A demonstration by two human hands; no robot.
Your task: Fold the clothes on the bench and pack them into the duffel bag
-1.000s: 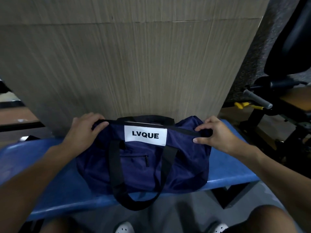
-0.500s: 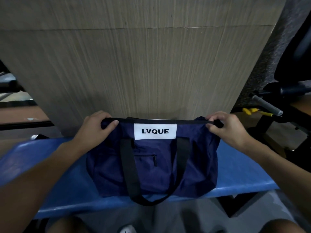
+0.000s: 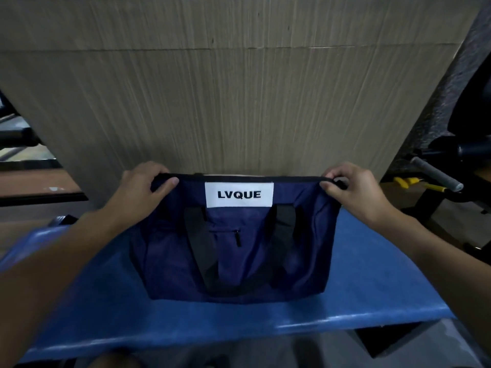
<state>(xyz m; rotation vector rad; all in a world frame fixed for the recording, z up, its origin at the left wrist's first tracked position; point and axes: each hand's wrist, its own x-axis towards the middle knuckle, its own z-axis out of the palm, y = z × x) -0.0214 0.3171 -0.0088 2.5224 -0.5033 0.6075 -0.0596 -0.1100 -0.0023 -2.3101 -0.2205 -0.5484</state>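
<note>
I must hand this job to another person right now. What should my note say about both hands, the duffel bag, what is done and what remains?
Left hand: grips the top edge of the duffel bag at its left end.
Right hand: grips the top edge at the right end.
The duffel bag stands upright on the blue bench, strap hanging down its front.
Done: cannot tell; the bag's inside is hidden and no clothes are in view.
Left: confirm contents and zip.

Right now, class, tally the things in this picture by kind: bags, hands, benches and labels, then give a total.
Bags: 1, the navy duffel bag
Hands: 2, the left hand and the right hand
Benches: 1, the blue bench
Labels: 1, the white LVQUE label
Total: 5
</note>
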